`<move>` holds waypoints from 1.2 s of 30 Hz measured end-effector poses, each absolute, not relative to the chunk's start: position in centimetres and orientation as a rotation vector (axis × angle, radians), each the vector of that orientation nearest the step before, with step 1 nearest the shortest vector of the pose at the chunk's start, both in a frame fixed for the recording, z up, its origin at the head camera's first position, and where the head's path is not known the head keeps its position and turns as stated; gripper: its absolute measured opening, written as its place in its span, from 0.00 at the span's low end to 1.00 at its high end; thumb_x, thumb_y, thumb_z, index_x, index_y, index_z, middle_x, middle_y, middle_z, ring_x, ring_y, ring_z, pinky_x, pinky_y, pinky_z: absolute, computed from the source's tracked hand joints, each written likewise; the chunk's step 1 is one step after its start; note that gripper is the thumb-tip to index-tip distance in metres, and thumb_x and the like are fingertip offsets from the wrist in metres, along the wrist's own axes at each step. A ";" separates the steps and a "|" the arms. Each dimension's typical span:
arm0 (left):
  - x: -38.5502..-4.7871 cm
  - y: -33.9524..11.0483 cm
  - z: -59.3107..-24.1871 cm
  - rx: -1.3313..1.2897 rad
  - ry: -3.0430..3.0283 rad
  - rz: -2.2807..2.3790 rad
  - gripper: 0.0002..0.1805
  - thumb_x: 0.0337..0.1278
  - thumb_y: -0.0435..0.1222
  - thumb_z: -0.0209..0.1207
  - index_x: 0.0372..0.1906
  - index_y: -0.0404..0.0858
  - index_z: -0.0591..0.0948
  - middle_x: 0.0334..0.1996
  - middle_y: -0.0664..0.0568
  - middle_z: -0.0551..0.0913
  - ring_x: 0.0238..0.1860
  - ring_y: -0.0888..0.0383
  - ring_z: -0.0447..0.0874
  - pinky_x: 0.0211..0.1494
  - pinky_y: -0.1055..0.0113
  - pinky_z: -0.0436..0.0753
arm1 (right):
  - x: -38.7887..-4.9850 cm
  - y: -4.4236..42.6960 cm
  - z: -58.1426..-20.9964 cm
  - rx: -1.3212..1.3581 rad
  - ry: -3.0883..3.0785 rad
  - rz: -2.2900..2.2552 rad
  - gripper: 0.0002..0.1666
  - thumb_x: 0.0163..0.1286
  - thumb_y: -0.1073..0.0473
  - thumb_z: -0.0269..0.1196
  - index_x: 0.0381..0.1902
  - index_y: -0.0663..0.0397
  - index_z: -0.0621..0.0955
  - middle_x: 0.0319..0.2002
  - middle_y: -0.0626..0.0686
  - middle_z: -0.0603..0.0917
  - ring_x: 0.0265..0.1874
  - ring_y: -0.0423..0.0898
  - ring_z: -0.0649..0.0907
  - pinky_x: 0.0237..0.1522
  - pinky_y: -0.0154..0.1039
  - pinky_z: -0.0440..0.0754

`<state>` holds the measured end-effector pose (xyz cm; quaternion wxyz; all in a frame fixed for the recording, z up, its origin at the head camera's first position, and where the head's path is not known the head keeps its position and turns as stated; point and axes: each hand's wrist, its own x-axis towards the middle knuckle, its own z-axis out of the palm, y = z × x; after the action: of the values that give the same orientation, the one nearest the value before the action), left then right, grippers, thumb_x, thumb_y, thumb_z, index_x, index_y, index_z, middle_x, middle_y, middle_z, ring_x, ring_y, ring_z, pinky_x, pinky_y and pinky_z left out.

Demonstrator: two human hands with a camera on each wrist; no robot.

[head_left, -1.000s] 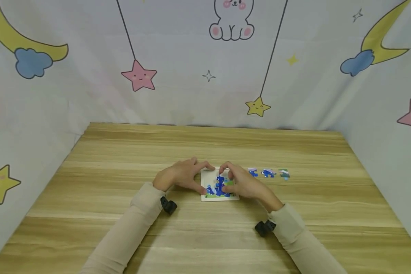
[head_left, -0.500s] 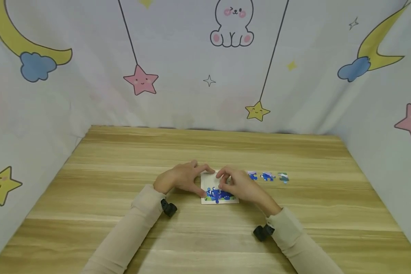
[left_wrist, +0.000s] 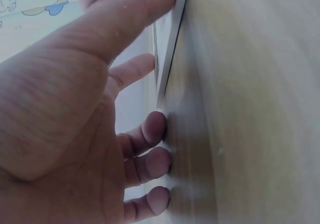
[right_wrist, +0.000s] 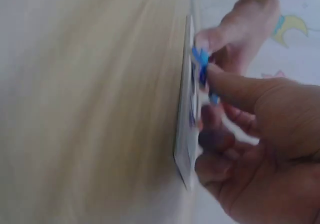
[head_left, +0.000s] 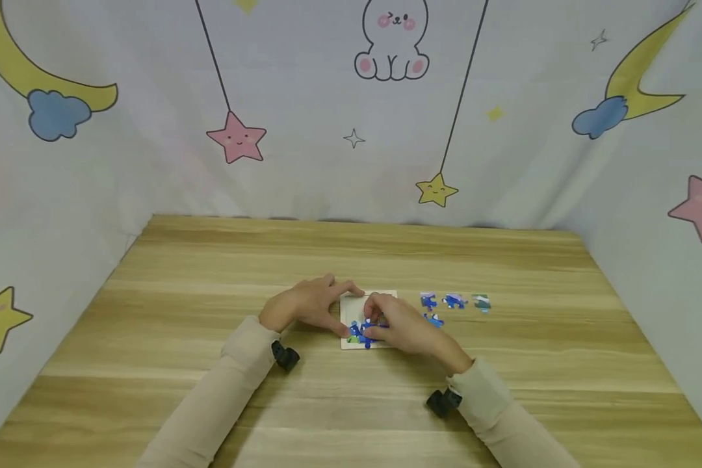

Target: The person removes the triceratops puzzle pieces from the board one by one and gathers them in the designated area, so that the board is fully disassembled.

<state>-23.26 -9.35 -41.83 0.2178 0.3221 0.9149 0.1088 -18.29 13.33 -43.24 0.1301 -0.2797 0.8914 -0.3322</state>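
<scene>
A square white puzzle board (head_left: 351,309) lies on the table in the head view, with blue and green pieces in its lower part. My left hand (head_left: 311,302) is at its left side, thumb and index finger spread apart and touching it; the other fingertips rest on the table in the left wrist view. Above the board, my right hand (head_left: 406,325) pinches a blue puzzle piece (right_wrist: 203,67) between thumb and fingers, as the right wrist view shows. This hand covers the board's right part.
Right of the board, three loose pieces lie in a row: a blue one (head_left: 428,300), another blue one (head_left: 455,300) and a green one (head_left: 481,301). One more blue piece (head_left: 433,320) is beside my right hand. A printed cloth (head_left: 304,175) hangs behind the table.
My right hand has shifted slightly left and down over the board. The blue that reached up the board one second ago is now lower. A loose piece has come into sight above the right hand.
</scene>
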 end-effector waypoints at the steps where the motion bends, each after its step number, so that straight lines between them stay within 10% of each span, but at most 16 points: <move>1: -23.2 -9.4 -41.8 0.888 2.531 0.303 0.42 0.50 0.61 0.69 0.70 0.60 0.67 0.40 0.51 0.68 0.33 0.56 0.68 0.35 0.65 0.68 | -18.5 13.7 -43.0 -0.813 2.568 -0.993 0.09 0.70 0.61 0.67 0.41 0.52 0.76 0.36 0.47 0.78 0.32 0.41 0.76 0.36 0.36 0.74; 17: -23.2 -9.3 -42.0 0.883 2.525 0.314 0.43 0.49 0.62 0.69 0.71 0.61 0.66 0.42 0.51 0.69 0.35 0.55 0.69 0.37 0.63 0.69 | -21.6 27.2 -39.3 -0.785 2.523 -0.923 0.03 0.71 0.66 0.64 0.36 0.54 0.84 0.33 0.47 0.84 0.31 0.43 0.78 0.34 0.36 0.76; 36: -23.3 -9.5 -42.2 0.874 2.530 0.331 0.43 0.49 0.62 0.69 0.71 0.61 0.66 0.42 0.51 0.69 0.35 0.55 0.69 0.37 0.63 0.69 | -21.5 27.2 -39.8 -0.639 2.555 -0.806 0.06 0.67 0.71 0.61 0.38 0.57 0.82 0.30 0.50 0.79 0.28 0.45 0.76 0.30 0.38 0.74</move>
<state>-23.27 -9.47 -42.23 0.2206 0.3161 0.9149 0.1198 -21.52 27.17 -39.83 0.1922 -0.2276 0.9103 -0.2872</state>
